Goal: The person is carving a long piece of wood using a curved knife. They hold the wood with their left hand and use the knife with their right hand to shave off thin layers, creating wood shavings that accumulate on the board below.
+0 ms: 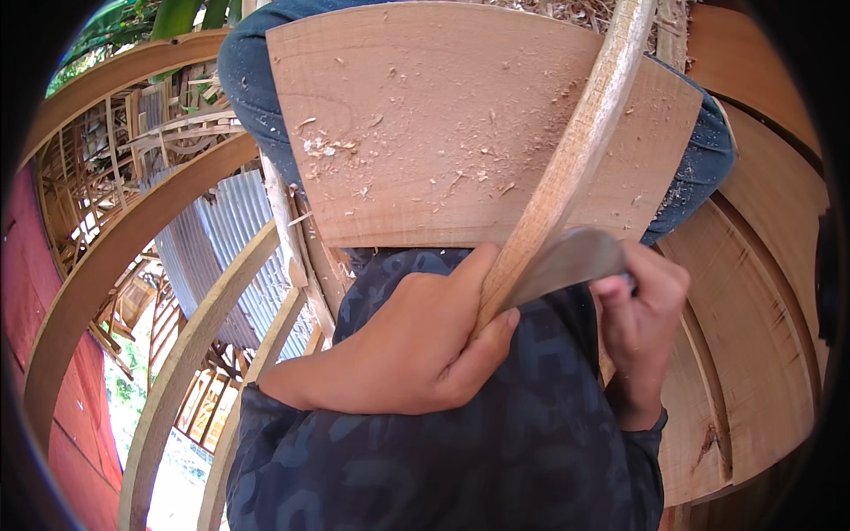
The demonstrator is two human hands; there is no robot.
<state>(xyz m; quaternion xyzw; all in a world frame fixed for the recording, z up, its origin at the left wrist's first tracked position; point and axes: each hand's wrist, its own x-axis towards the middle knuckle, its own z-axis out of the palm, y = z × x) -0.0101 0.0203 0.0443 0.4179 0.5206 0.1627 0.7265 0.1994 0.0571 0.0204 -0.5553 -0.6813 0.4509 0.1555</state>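
Note:
My left hand (425, 341) is closed around the near end of a long pale wooden stick (567, 164), which slants up and away to the right over my lap. Some of the stick bears rough, whitish patches. In my right hand (646, 310) is a knife (571, 264), its broad grey blade lying against the stick's side just past my left thumb. The handle is mostly hidden by my curled fingers, and that hand is slightly blurred. Under the stick, a wide wooden board (425, 97) rests across my legs, strewn with shavings (328, 148) and fine dust.
Curved wooden slats (133, 221) arch along the left side. Beyond them lie corrugated metal sheets (235, 239) and a heap of wood scraps (102, 168). Large curved wooden panels (753, 319) stand close on my right. More shavings (575, 11) lie past the board's far edge.

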